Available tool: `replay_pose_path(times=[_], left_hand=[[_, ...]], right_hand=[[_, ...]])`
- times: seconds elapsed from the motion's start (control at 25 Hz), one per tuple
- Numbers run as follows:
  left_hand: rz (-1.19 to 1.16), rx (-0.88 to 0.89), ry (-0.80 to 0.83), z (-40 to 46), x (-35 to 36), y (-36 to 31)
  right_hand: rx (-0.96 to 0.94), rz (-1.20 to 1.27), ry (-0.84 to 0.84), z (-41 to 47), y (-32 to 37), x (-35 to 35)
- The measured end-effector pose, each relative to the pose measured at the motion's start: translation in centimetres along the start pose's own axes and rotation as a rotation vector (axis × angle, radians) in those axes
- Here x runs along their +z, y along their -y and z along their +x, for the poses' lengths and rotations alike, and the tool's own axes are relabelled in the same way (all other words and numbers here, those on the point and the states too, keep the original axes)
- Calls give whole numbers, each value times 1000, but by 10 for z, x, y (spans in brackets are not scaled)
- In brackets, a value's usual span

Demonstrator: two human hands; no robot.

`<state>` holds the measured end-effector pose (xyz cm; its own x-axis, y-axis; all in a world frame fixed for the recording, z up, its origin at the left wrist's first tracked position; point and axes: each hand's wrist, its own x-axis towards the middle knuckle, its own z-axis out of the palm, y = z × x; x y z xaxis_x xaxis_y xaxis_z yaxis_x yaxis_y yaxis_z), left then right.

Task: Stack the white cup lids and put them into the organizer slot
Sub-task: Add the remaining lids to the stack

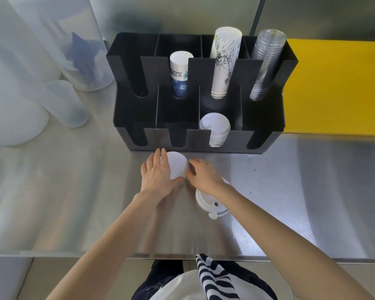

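A stack of white cup lids (178, 164) is held between both hands just in front of the black organizer (266, 118). My left hand (156, 174) grips its left side and my right hand (204, 175) presses on its right side. Another white lid (211, 204) with a small sip hole lies flat on the steel counter under my right wrist. A further stack of white lids (215, 129) sits in the organizer's front row, third slot from the left. The other front slots look empty.
The organizer's back row holds a blue-printed cup stack (180, 74), a tall patterned cup stack (223, 61) and clear plastic cups (265, 63). Translucent plastic containers (65, 102) stand at the left. A yellow board (338, 87) lies at the right.
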<state>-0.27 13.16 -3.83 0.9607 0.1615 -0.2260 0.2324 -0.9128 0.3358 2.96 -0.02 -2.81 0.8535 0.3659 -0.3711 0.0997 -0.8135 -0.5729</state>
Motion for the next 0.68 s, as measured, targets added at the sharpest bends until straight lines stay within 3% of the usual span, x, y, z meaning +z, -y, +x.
replay_pose_path(times=[0.16,0.36,0.48,0.6,0.68], left_hand=[[20,-39,80,13,-3,6],[-84,-21,46,10,-3,6],[-299,-34,-11,-2,-5,1],[-572,-28,-169,-24,-8,-10],[-737,-124,-196,-38,-8,-19]], right_hand=[[9,-129,8,6,2,6],[-12,-115,-35,4,4,3],[-24,29,-85,-4,6,-2],[-22,235,-177,-19,2,-14],[-8,329,-240,-32,-5,-23]])
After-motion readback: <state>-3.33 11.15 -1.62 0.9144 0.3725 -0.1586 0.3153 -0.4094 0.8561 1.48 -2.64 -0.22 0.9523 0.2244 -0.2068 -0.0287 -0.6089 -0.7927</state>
